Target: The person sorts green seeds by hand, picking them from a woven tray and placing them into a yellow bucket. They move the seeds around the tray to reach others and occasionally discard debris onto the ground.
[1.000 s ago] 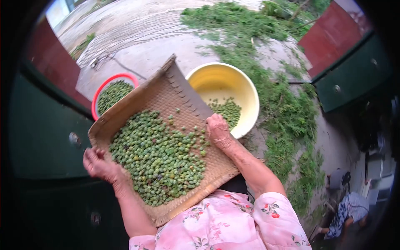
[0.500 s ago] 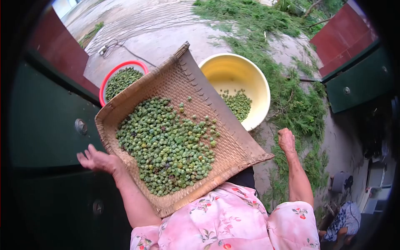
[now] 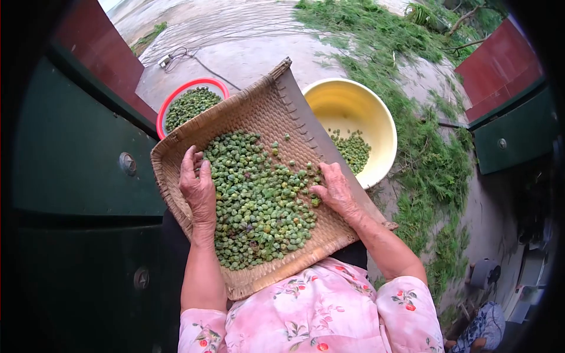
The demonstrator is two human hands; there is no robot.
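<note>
A woven basket tray [image 3: 253, 126] rests on my lap, tilted, with a heap of small green fruits [image 3: 259, 217] on it. My left hand [image 3: 198, 185] is at the left edge of the heap, fingers apart and curved, touching the fruits' side. On the heap's right side, my right hand [image 3: 338, 191] reaches over the tray, thumb and fingers apart beside a few loose fruits. Nothing shows held in either hand.
Beyond the tray stand a red-rimmed basin [image 3: 226, 88] full of green fruits and a yellow basin [image 3: 385, 126] with some inside. Cut green branches [image 3: 432, 159] cover the floor at right. Dark green doors [image 3: 82, 153] flank both sides. A person [image 3: 485, 326] is partly visible at lower right.
Both hands have moved inward from outside the tray to the sides of the heap. My right hand, closed before, has spread its fingers. The whole view has shifted slightly.
</note>
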